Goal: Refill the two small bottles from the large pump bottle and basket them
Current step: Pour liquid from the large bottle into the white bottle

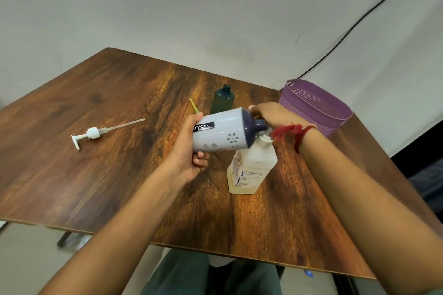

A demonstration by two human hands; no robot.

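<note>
Centre frame, the left hand (191,151) has its grip clamped round the base of the pale bottle (223,130), which is held on its side above the desk (119,163), dark neck pointing right. The right hand (271,112), a red thread (292,132) on its wrist, has its grip closed on that neck; whether a cap is on it cannot be told. Just below the neck the large white bottle (251,165) stands upright on the desk with its pump head (92,133) off and lying well apart at the left. The dark green bottle (223,100) stands behind the pale one, uncapped, a yellow strip (194,105) beside it. The purple basket (299,108) sits at the desk's right edge
</note>
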